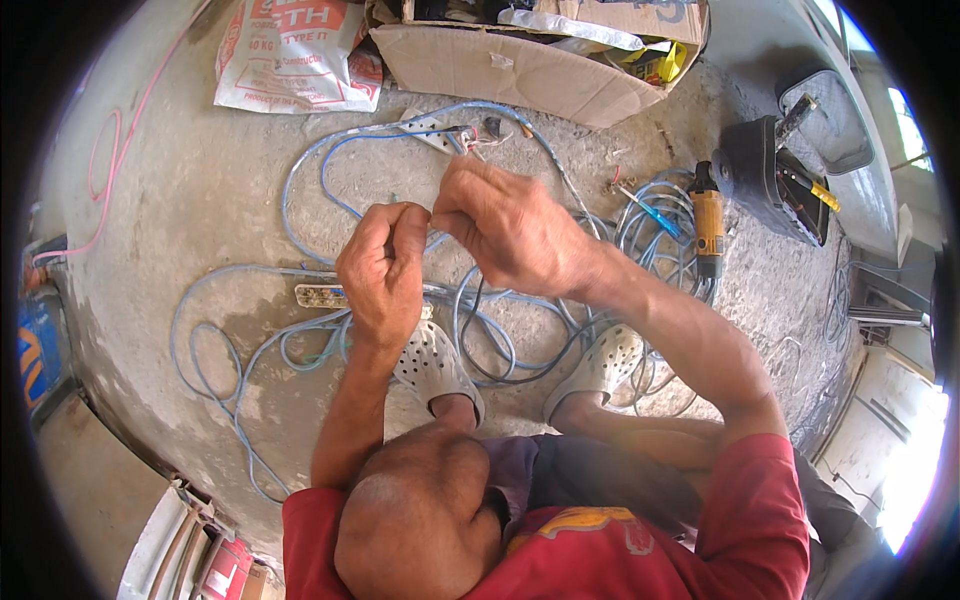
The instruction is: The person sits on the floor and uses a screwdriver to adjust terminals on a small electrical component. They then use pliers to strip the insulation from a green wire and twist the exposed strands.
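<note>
Above the floor my two hands meet at the fingertips. My left hand (pixel 385 270) is closed in a pinch, thumb against bent fingers. From the right, my right hand (pixel 515 230) pinches at the same spot, its fingers curled. A thin wire seems to run between the fingertips, mostly hidden by them. Below and behind them, loops of blue cable (pixel 240 268) spread over the floor. A white power strip (pixel 432 132) lies just beyond my right hand, with loose wire ends near it. Partly behind my left wrist is an opened strip (pixel 318 296) with metal contacts showing.
An orange-and-black power tool (pixel 708 222) and a blue screwdriver (pixel 655 212) lie by coiled cable at right. Farther right sits a black toolbox (pixel 770 175). A cardboard box (pixel 520 70) and a printed sack (pixel 290 60) stand at the far side. My feet wear pale clogs (pixel 435 362).
</note>
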Demonstrator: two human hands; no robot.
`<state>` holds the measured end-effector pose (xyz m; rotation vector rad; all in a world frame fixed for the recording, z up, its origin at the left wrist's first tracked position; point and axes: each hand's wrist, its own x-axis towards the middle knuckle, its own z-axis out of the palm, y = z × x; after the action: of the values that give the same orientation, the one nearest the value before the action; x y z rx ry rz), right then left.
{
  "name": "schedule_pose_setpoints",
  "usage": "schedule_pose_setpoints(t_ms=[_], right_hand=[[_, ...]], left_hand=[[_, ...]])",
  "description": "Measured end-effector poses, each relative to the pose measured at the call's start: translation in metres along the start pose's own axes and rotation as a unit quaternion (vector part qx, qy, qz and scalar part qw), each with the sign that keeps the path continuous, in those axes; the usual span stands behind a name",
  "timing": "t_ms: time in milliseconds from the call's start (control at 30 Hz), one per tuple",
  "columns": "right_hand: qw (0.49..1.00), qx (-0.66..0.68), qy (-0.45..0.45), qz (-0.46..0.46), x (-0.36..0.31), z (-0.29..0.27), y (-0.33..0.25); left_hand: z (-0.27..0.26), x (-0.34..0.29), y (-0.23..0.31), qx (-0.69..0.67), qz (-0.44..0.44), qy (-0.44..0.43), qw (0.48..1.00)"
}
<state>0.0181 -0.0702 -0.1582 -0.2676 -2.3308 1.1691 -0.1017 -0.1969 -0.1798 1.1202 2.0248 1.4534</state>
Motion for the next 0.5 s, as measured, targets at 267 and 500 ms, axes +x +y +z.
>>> schedule_pose_setpoints(t_ms=[267,500], right_hand=[[0.937,-0.196,-0.273,0.092,-0.125,-0.043,0.074],[0.865,-0.339,-0.291,0.230,-0.211,-0.023,0.127]], left_hand=[[-0.016,-0.009,-0.023,-0.048,-0.105,-0.122,0.986],[-0.006,-0.008,-0.022,-0.206,-0.185,-0.132,0.952]])
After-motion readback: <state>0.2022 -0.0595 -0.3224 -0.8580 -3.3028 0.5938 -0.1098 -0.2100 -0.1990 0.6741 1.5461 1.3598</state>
